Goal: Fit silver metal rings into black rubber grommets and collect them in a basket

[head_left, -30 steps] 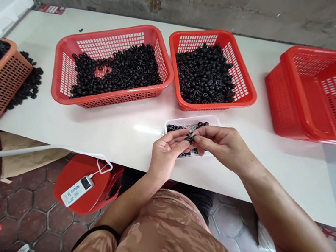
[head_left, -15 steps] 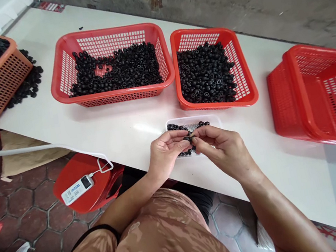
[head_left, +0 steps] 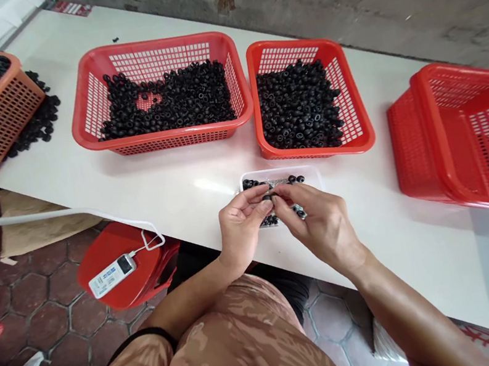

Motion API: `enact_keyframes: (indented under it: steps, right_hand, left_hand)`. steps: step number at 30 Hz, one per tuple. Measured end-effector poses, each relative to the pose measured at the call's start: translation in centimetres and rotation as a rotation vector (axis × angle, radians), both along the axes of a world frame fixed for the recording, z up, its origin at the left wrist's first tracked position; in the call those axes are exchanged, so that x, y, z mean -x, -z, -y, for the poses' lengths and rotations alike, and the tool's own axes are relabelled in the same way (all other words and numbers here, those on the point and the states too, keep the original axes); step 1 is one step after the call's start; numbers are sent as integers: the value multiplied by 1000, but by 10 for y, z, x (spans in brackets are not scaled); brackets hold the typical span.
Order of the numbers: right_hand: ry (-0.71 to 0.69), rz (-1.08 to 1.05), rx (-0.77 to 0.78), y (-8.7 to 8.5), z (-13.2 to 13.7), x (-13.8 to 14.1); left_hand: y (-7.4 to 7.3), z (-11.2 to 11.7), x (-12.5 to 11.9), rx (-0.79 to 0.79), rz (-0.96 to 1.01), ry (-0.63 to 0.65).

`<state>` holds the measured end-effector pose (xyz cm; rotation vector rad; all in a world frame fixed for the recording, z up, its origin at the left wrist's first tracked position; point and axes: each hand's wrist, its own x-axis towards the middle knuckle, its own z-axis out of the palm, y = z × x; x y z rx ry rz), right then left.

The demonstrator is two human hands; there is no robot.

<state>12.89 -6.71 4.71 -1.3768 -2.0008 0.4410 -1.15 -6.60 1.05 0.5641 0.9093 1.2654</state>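
Between my two hands, over a clear plastic container [head_left: 313,175], is a small round black part [head_left: 268,197]. My left hand [head_left: 242,224] pinches it between thumb and fingertips. The thumb and forefinger of my right hand [head_left: 318,217] are closed at its right side; whether they hold a second small piece is hidden. More black parts [head_left: 293,180] and some small shiny pieces lie in the container, partly covered by my hands.
Beyond the container stand a wide red basket [head_left: 166,135] and a squarer red basket [head_left: 362,144], both with black ring-like parts. An orange basket [head_left: 1,127] heaped with black pieces is at left. Stacked red baskets [head_left: 417,148] stand at right. A red stool [head_left: 114,242] carries a white device [head_left: 113,275].
My right hand has shifted slightly left and turned, its fingertips pressing closer against the black part. My left hand has barely moved and keeps its pinch.
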Motion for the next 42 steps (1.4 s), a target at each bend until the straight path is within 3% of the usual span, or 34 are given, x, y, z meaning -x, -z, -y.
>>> enact_keyframes:
  steps: [6,13,21,25,32,42]
  right_hand:
    - [32,277,-286,11,6,5]
    - [124,365,-271,11,7,-2]
    - [103,518,-439,11,9,-2]
    - [50,514,-504,14,3,-2]
    - [-32,419,-489,14,2,-4]
    - [-18,353,-493,23,5,-9]
  left_hand:
    - [-6,-6,1,114,116,85]
    - [-10,-14,5,79,93,228]
    - [-10,-17,4,-11,12,323]
    - [-10,-14,6,-24,14,329]
    - [-10,-12,7,15,49,345]
    - [-9,-11,21,-51,-106,512]
